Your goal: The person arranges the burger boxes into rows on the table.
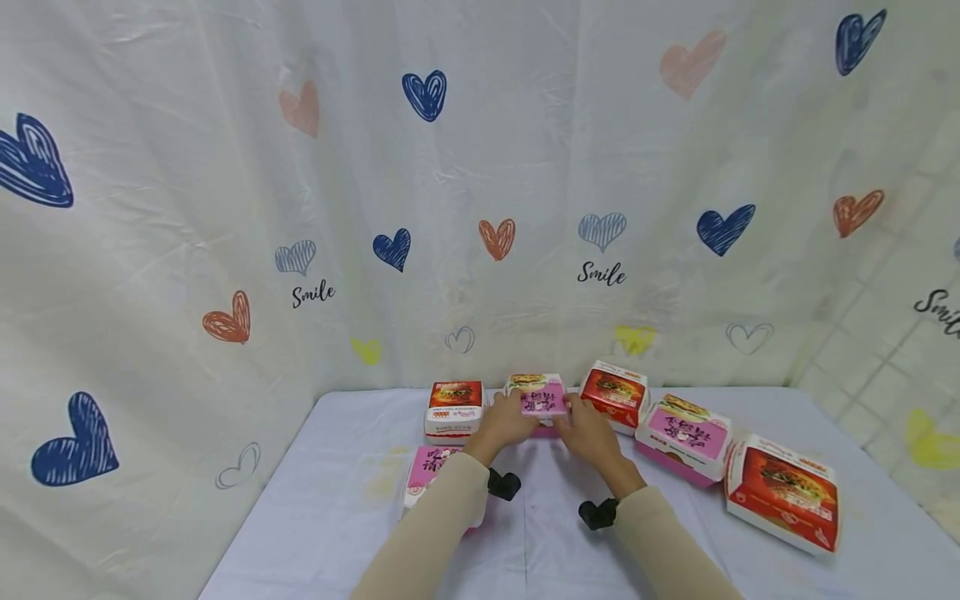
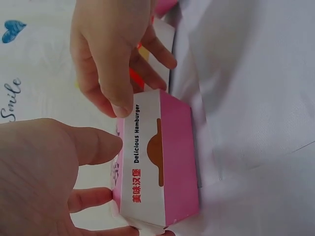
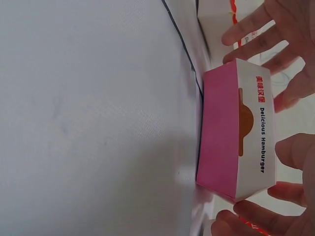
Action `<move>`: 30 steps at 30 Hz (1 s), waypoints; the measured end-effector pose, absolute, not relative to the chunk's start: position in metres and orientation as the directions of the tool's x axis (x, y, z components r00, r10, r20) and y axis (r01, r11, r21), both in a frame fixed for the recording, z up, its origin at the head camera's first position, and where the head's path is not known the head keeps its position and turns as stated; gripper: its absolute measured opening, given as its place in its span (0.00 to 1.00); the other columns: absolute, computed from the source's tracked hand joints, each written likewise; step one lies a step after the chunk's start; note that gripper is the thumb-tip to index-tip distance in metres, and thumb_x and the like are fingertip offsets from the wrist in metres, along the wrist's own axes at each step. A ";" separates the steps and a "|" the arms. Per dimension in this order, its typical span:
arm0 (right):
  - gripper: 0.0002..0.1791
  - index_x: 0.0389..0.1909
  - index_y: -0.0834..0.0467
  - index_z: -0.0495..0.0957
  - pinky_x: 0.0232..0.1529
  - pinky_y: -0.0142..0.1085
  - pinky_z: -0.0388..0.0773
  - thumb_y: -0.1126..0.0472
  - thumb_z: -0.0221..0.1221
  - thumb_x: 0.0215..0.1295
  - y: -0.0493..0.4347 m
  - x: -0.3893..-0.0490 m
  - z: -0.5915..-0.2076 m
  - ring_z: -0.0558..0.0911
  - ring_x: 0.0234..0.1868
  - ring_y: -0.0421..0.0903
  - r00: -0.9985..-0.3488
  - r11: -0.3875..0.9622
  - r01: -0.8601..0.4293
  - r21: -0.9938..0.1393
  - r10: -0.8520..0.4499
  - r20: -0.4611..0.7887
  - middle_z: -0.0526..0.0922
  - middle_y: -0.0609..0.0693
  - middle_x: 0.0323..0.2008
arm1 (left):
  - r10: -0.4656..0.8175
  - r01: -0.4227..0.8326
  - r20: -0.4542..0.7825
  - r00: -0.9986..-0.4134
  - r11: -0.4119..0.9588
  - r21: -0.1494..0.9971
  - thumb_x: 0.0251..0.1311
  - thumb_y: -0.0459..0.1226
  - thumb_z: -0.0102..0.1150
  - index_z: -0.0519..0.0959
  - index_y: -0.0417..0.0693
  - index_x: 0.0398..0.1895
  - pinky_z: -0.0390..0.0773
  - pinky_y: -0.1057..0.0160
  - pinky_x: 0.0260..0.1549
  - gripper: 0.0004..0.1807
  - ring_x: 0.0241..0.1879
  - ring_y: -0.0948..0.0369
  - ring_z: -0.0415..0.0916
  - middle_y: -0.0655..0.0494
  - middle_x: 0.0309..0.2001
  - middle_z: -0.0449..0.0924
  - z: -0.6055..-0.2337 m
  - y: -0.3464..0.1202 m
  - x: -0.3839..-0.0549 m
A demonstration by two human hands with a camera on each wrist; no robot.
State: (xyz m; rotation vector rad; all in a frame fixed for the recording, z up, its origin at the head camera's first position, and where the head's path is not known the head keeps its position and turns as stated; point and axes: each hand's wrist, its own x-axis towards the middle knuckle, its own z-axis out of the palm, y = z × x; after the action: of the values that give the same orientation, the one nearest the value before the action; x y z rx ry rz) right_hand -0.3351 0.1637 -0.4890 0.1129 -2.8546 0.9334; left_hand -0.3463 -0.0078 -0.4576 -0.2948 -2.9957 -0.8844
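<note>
A pink and white hamburger box point(image 1: 543, 400), printed "Delicious Hamburger", stands on the table at the back middle, its lid down. My left hand point(image 1: 504, 423) is at its left side and my right hand point(image 1: 588, 432) at its right. In the left wrist view, the left thumb point(image 2: 98, 146) lies by the lid's edge, with the other fingers spread along the box's side. The right wrist view has the right thumb point(image 3: 291, 151) beside the lid and the fingers round the near end. Neither hand's fingers curl tightly; both look relaxed against the box.
A red and white box point(image 1: 454, 412) stands to the left, with a pink box point(image 1: 429, 468) in front, partly behind my left forearm. Rightward are a red box point(image 1: 615, 396), a pink box point(image 1: 686, 433) and a larger red box point(image 1: 783, 492). A heart-printed curtain point(image 1: 525, 167) hangs behind the table.
</note>
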 end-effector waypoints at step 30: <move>0.24 0.65 0.65 0.68 0.55 0.56 0.78 0.53 0.50 0.78 0.163 -0.324 -0.491 0.77 0.57 0.61 -0.986 0.654 -0.077 -0.753 0.064 0.157 0.77 0.67 0.59 | 0.186 0.172 0.026 -0.982 0.834 0.524 0.66 0.48 0.61 0.68 0.43 0.70 0.71 0.43 0.65 0.33 0.61 0.43 0.76 0.38 0.63 0.75 -0.451 -0.009 -0.346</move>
State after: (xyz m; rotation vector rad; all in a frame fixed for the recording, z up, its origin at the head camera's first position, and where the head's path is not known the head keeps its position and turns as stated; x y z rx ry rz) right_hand -0.3243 0.1631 -0.4907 0.0106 -2.7002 1.2407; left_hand -0.3461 -0.0093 -0.4508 -0.2966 -3.0337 -0.8626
